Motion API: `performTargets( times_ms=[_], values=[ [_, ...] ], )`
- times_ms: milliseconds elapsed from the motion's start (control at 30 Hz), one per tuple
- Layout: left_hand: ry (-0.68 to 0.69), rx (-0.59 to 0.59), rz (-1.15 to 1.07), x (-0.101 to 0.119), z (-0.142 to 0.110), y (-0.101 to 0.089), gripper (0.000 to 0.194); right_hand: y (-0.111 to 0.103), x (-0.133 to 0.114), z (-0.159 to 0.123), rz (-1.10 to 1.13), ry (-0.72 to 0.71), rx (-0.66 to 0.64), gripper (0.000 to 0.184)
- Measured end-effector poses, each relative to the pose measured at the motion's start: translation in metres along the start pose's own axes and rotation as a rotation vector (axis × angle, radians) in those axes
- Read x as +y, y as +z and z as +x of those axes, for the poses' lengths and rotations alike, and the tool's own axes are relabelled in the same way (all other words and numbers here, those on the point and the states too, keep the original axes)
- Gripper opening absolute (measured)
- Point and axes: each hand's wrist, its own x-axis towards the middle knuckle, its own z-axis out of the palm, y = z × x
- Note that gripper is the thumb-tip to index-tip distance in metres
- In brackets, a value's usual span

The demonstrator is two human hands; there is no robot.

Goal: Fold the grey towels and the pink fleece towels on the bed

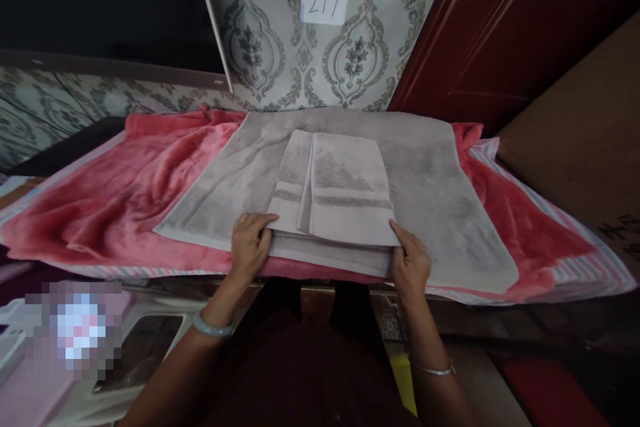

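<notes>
A folded pale grey towel with a darker stripe lies on top of a larger grey towel spread flat. My left hand grips the folded towel's near left corner, fingers curled over its edge. My right hand pinches its near right corner. Both wrists wear a bracelet.
Under the towels a pink-red fleece blanket covers the table. A patterned wall with a paper label reading 277 stands behind. A dark red door is at the back right, a brown cardboard surface at the right.
</notes>
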Motion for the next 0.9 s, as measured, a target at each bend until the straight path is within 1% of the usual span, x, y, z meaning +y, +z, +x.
performTargets(
  times_ms=[67, 133, 200, 267, 333, 367, 400, 433, 500, 567, 633, 700, 733, 833, 900],
  values=[
    [0.002, 0.014, -0.029, 0.0, -0.001, 0.001, 0.033, 0.002, 0.002, -0.001, 0.006, 0.002, 0.015, 0.053],
    [-0.004, 0.002, -0.026, -0.002, -0.001, 0.0, 0.032, 0.003, 0.005, -0.002, 0.002, 0.011, 0.015, 0.053],
    [-0.016, -0.005, -0.028, -0.003, -0.002, -0.003, 0.031, 0.0, 0.008, -0.005, 0.003, 0.024, -0.018, 0.053],
    [-0.023, 0.028, -0.058, -0.002, -0.001, -0.01, 0.03, -0.005, 0.011, -0.005, 0.03, 0.039, -0.055, 0.05],
    [0.01, 0.056, -0.105, 0.005, 0.005, -0.016, 0.031, -0.01, 0.012, -0.001, 0.067, 0.047, -0.07, 0.046],
    [0.051, 0.042, -0.124, 0.012, 0.011, -0.018, 0.034, -0.011, 0.01, 0.004, 0.079, 0.038, -0.075, 0.045],
    [0.106, -0.001, -0.134, 0.021, 0.018, -0.017, 0.037, -0.011, 0.007, 0.011, 0.08, 0.019, -0.083, 0.046],
    [0.165, -0.069, -0.134, 0.032, 0.026, -0.015, 0.041, -0.009, 0.002, 0.02, 0.067, -0.011, -0.096, 0.048],
    [0.273, -0.24, -0.098, 0.053, 0.043, -0.005, 0.047, 0.001, -0.01, 0.04, 0.001, -0.086, -0.144, 0.053],
    [0.326, -0.399, -0.022, 0.07, 0.058, 0.012, 0.055, 0.015, -0.022, 0.058, -0.105, -0.151, -0.24, 0.057],
    [0.319, -0.516, 0.07, 0.075, 0.066, 0.03, 0.065, 0.028, -0.028, 0.066, -0.224, -0.175, -0.39, 0.058],
    [0.286, -0.582, 0.139, 0.072, 0.066, 0.045, 0.071, 0.037, -0.027, 0.066, -0.319, -0.162, -0.523, 0.058],
    [0.273, -0.599, 0.159, 0.069, 0.065, 0.05, 0.072, 0.039, -0.026, 0.064, -0.349, -0.15, -0.561, 0.058],
    [0.266, -0.608, 0.176, 0.06, 0.057, 0.056, 0.073, 0.041, -0.024, 0.065, -0.397, -0.121, -0.605, 0.056],
    [0.266, -0.601, 0.175, 0.057, 0.055, 0.056, 0.072, 0.042, -0.03, 0.076, -0.411, -0.106, -0.603, 0.052]
  ],
)
